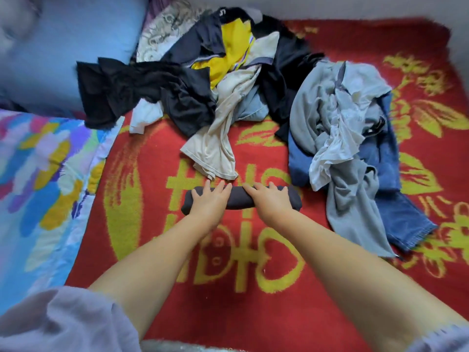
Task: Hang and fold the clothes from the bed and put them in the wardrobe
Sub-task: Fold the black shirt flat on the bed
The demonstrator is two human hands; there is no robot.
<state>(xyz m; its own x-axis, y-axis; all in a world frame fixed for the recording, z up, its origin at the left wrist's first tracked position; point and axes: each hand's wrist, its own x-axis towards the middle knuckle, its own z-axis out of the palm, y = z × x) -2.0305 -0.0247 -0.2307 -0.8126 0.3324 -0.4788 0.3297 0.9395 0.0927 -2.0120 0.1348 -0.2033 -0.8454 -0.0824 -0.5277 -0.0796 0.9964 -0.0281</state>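
Note:
A dark grey garment [238, 198], rolled into a tight tube, lies crosswise on the red and yellow blanket [253, 288]. My left hand [209, 200] rests on its left half with fingers spread flat. My right hand [270, 199] presses on its right half, fingers extended over the roll. Behind it lies a pile of loose clothes: a beige top [215, 143], black garments [142, 90] and a yellow piece [228, 54]. To the right sit a grey garment [350, 179], a white shirt [335, 141] and blue jeans [396, 204].
A light blue pillow [76, 47] lies at the back left. A multicoloured quilt [43, 174] covers the left side of the bed. A pale wall [355, 7] borders the bed's far edge. My lilac sleeves [63, 323] show at the bottom.

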